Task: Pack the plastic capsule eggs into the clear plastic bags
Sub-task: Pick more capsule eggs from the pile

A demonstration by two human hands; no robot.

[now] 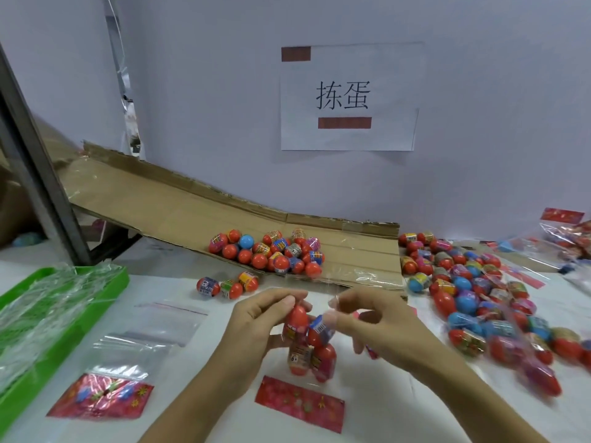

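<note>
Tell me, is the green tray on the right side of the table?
No, the green tray sits at the left edge of the table, holding crumpled clear plastic.

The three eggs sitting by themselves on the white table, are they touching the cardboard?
Apart. The head view shows the three loose eggs lying on the white table, with a strip of bare table between them and the front edge of the cardboard sheet.
</note>
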